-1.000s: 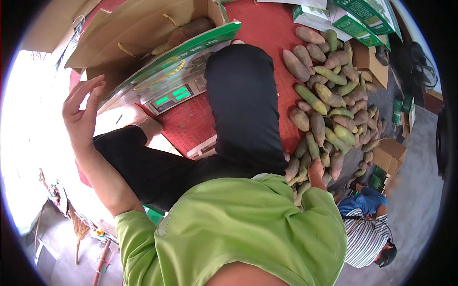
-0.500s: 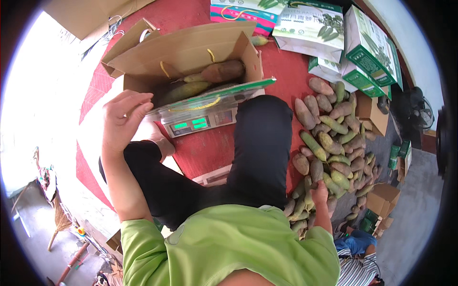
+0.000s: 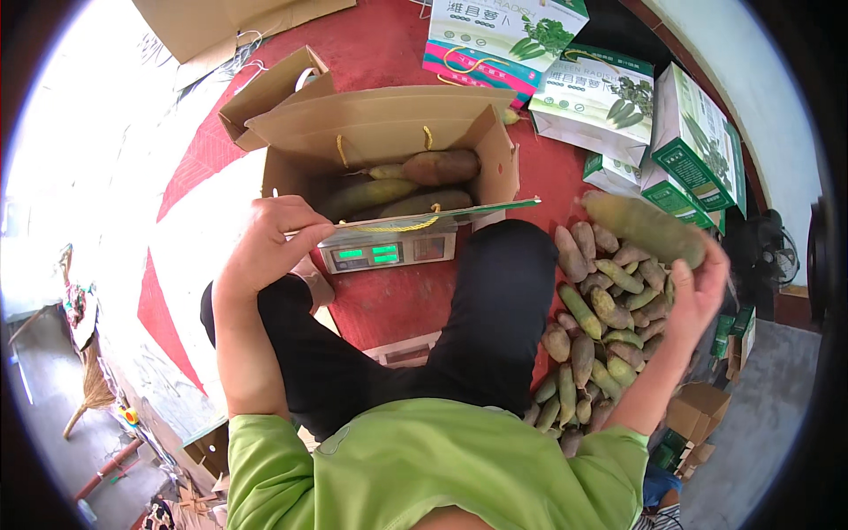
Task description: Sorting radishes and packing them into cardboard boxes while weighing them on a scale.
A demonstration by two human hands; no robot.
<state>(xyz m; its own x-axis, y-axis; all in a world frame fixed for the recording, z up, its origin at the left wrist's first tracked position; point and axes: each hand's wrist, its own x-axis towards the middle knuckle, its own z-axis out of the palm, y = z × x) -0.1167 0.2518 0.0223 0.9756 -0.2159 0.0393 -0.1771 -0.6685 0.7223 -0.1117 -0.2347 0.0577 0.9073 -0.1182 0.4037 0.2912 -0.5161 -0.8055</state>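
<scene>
A large green radish [image 3: 640,225] is in my right hand [image 3: 702,287], lifted above the right-hand pile and held by one end; it is slightly blurred. My left hand [image 3: 274,243] pinches the front left edge of an open cardboard gift box [image 3: 384,128]. Inside that box lie several radishes, among them a reddish-brown one [image 3: 442,168] and a long green one [image 3: 367,196]. Yellow cord handles [image 3: 427,138] hang from its walls. Beneath the box is a digital scale [image 3: 389,254] with lit green displays.
Many green and brownish radishes [image 3: 609,309] lie piled to my right. White and green printed boxes [image 3: 596,102] stand at the back right, near a black fan [image 3: 768,252]. A smaller open carton [image 3: 274,97] sits behind the box on the red surface [image 3: 375,309].
My right hand has risen from the pile with a green radish in it. My left hand has come down onto the box's front edge. The view has shifted somewhat.
</scene>
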